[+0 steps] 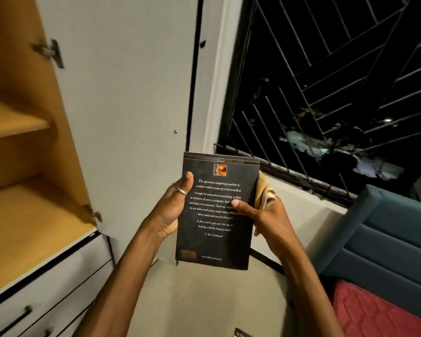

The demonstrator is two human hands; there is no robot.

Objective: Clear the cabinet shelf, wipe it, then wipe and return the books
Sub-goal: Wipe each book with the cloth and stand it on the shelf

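Book (215, 210) gripped between both hands

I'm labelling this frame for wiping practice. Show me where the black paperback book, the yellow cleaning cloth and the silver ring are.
black paperback book (216, 210): head view, middle of its back cover.
yellow cleaning cloth (263, 192): head view, bunched fold beside the book's right edge.
silver ring (182, 191): head view, band on the left thumb.
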